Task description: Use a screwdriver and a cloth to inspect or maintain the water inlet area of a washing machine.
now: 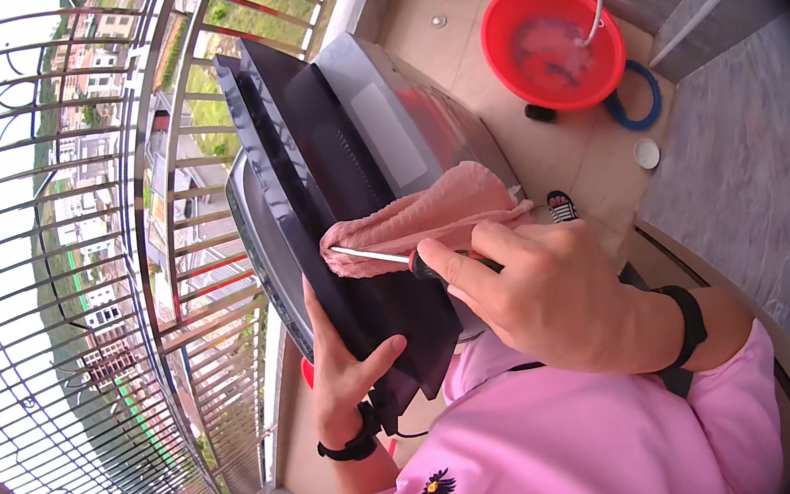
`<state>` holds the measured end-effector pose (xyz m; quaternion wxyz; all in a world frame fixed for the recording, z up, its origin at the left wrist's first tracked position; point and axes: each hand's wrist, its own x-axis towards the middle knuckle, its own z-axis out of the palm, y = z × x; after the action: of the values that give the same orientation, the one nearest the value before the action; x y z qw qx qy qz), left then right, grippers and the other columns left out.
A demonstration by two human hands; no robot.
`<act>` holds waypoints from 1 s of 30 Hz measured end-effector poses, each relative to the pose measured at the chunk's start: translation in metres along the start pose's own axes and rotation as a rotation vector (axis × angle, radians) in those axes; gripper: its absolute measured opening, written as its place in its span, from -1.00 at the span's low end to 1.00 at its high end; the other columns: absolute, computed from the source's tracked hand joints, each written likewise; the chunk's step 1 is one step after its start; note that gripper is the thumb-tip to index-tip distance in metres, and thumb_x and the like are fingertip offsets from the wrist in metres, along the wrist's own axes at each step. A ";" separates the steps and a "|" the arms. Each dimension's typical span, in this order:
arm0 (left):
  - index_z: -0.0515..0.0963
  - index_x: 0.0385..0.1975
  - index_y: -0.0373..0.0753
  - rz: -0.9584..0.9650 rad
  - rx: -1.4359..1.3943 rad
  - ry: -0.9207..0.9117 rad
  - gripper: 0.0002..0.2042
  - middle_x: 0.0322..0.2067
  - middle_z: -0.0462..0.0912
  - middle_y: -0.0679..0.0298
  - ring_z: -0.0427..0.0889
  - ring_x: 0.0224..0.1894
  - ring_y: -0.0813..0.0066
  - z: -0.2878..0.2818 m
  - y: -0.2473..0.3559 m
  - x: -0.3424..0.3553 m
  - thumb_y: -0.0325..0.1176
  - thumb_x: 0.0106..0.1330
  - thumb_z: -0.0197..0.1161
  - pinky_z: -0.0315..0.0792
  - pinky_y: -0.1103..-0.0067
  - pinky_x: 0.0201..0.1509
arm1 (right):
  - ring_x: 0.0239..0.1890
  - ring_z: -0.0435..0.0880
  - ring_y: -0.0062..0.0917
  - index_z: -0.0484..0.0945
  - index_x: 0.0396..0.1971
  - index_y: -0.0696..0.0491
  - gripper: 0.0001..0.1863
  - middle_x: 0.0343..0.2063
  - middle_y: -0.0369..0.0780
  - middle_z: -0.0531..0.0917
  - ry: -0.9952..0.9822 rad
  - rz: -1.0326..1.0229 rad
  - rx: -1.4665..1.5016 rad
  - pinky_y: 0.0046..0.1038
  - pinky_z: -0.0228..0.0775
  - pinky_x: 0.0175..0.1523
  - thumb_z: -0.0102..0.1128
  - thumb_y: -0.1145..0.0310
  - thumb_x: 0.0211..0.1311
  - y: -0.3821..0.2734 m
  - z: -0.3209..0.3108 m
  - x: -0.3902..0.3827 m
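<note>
My right hand point(562, 284) is closed round the dark handle of a screwdriver point(372, 253), whose metal shaft points left. The shaft's tip presses into a folded pink cloth point(455, 203), which lies over the dark panel point(393, 303) of a large grey-bodied appliance point(378, 128). Whatever the tip reaches under the cloth is hidden. Lower down, my left hand point(340, 376) rests against the near end of the dark panel. Its fingers stretch along the panel's left edge, and the thumb stands apart.
A red basin point(555, 42) holds water and reddish cloth, with a white hose point(598, 1) running in. A blue ring point(637, 97) and a small white dish point(645, 153) lie on the tiles. Metal railings point(145, 231) line the left side; a marbled wall point(737, 168) stands right.
</note>
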<state>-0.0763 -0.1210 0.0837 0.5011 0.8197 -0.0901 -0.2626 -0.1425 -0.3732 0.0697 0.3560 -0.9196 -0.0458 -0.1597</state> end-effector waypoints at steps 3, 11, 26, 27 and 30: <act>-0.31 0.52 -0.34 -0.004 -0.033 -0.003 0.18 0.33 0.27 -0.03 0.41 0.32 0.22 0.003 -0.001 0.000 -0.49 0.03 0.53 0.41 0.38 0.33 | -0.52 0.65 -0.46 0.68 -0.01 0.00 -0.56 -0.50 -0.28 0.56 0.027 0.055 0.019 -0.41 0.48 -0.45 0.47 0.37 0.02 0.002 0.009 0.000; -0.26 0.52 -0.35 0.044 0.002 0.003 0.16 0.32 0.30 -0.02 0.40 0.33 0.22 0.000 -0.008 0.003 -0.40 0.05 0.54 0.31 0.37 0.39 | -0.50 0.67 -0.43 0.65 0.02 -0.03 -0.55 -0.48 -0.28 0.59 -0.013 0.130 0.057 -0.40 0.52 -0.43 0.46 0.33 0.07 0.010 0.007 -0.007; -0.20 0.53 -0.36 -0.039 -0.049 0.063 0.18 0.33 0.26 0.00 0.33 0.35 0.21 0.007 -0.020 0.003 -0.34 -0.01 0.56 0.22 0.38 0.43 | -0.24 0.75 -0.26 0.69 -0.01 0.04 -0.62 -0.27 -0.15 0.75 0.289 0.041 0.582 -0.33 0.60 -0.14 0.42 0.29 0.17 0.092 0.058 0.011; -0.20 0.53 -0.36 -0.021 -0.023 0.056 0.18 0.34 0.24 -0.01 0.31 0.37 0.20 0.009 -0.018 0.005 -0.33 -0.01 0.56 0.20 0.37 0.44 | -0.27 0.75 -0.30 0.69 -0.02 0.03 -0.63 -0.28 -0.17 0.75 0.256 0.049 0.534 -0.32 0.60 -0.17 0.42 0.29 0.17 0.087 0.049 0.014; -0.21 0.53 -0.37 -0.016 0.016 0.066 0.18 0.36 0.22 -0.02 0.28 0.39 0.19 0.005 -0.023 0.006 -0.30 0.01 0.56 0.16 0.37 0.46 | -0.38 0.73 -0.39 0.69 -0.02 0.00 -0.64 -0.42 -0.24 0.70 0.183 0.098 0.368 -0.35 0.58 -0.30 0.39 0.28 0.17 0.064 0.033 0.028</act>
<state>-0.0765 -0.1161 0.0604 0.4951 0.8326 -0.0691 -0.2386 -0.0944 -0.3995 0.0149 0.5278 -0.8220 0.0031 -0.2140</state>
